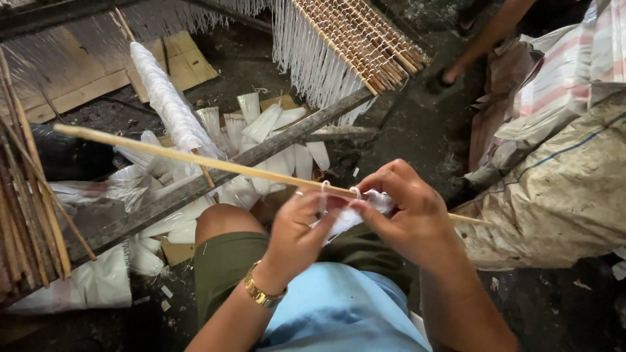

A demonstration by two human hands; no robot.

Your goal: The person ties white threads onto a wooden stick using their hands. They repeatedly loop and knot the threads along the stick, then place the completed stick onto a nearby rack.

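Both hands are in tight at the centre of the view, meeting on a long pale bamboo stick (195, 160) that runs from upper left down past the right wrist. Left hand (297, 231), gold wristwatch (263, 293) on the wrist, has its fingers curled up, fingertips pressed against a bunch of white plastic strip (349, 218) just under the stick; a loop of white plastic (324, 189) goes round the stick right above those fingers. Right hand (407, 212) is closed down from above, thumb and forefinger pinching the white strip where a second small loop sits on the stick, the other fingers folded over it. So the stick lies across the lap, tilted, held at its right part between the two hands, its left end free in the air over a dark wooden beam (195, 186). Below that beam, a heap of white plastic rolls (267, 124) lies on cardboard on the dark floor, and one long white wrapped bundle (166, 98) leans beside them. Up top hangs a mat of brown sticks (365, 32) with a white fringe (306, 58). More thin sticks (26, 208) lean at far left; big woven sacks (561, 182) sit at right. Another person's foot (456, 72) shows near the mat.
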